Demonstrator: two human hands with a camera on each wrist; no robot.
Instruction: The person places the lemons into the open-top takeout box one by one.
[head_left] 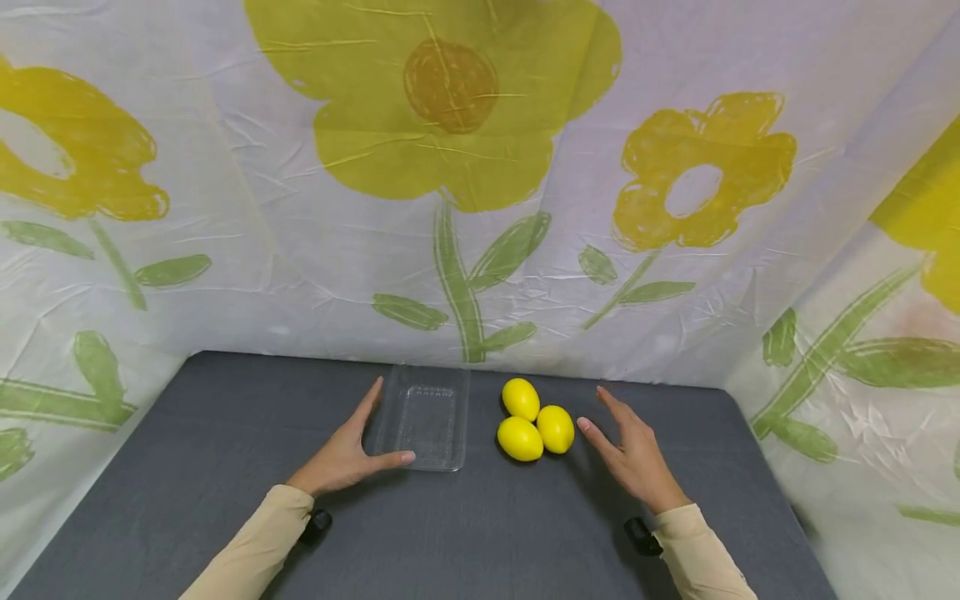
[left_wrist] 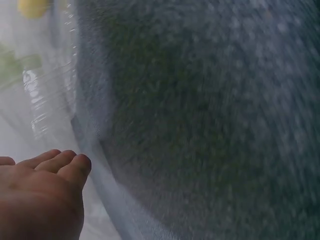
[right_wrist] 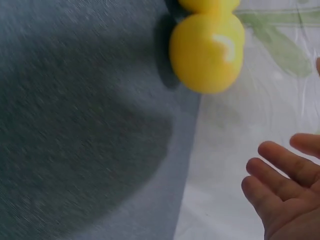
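A clear plastic container (head_left: 429,429) lies on the dark cloth, left of three yellow lemons (head_left: 520,439) clustered close together. My left hand (head_left: 348,454) is at the container's left side, thumb by the near edge and fingers spread toward the back; whether it touches the plastic I cannot tell. The left wrist view shows this hand (left_wrist: 45,192) with straight fingers, the container's edge faint and blurred above. Just right of the lemons, my right hand (head_left: 633,454) hovers with fingers extended and holds nothing. In the right wrist view, its fingers (right_wrist: 280,182) stand apart from a lemon (right_wrist: 207,52).
A dark grey cloth (head_left: 480,533) covers the table. Behind it and along both sides hangs a white curtain (head_left: 322,275) printed with yellow flowers, meeting the table's back edge just beyond the container and lemons.
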